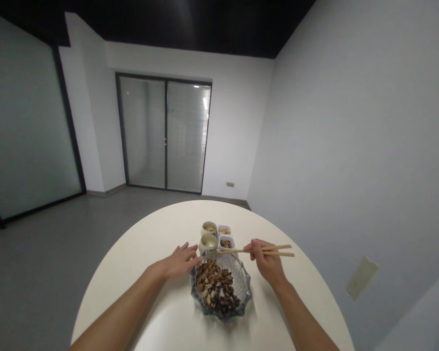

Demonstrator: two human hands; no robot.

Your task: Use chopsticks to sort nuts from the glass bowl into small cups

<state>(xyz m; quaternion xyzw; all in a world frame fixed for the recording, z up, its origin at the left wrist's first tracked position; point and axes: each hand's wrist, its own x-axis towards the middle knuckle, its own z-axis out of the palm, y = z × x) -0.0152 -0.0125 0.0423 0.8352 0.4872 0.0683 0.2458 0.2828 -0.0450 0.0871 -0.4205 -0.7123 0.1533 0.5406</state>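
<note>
Room: a grey floor [40,273] runs to a glazed double door [164,134] with slatted blinds at upper centre of the frame, a pale wall [336,146] fills the right side, and a frosted glass partition [29,131] stands at the left. Surface: a round cream table [131,297] occupies the lower part of the frame. Item one, at lower centre: a cut-glass bowl [243,287] heaped with striped seeds [214,287] in their shells, probably sunflower. Items two and three, just past the bowl's far rim: a pair of cream ceramic cups [208,243], one behind the other. Items four and five, just to their right: two small white square dishes [227,242], the nearer with dark seeds, the farther with paler pieces. Your left hand [181,262] is open, fingers spread and lightly curved, just beside the bowl's upper-left rim. Your right hand [265,261] is closed narrowly around a pair of wooden chopsticks [241,250], which lie level, their tips over the far rim beside the nearer cup; whether anything sits between the tips is too small to tell.
</note>
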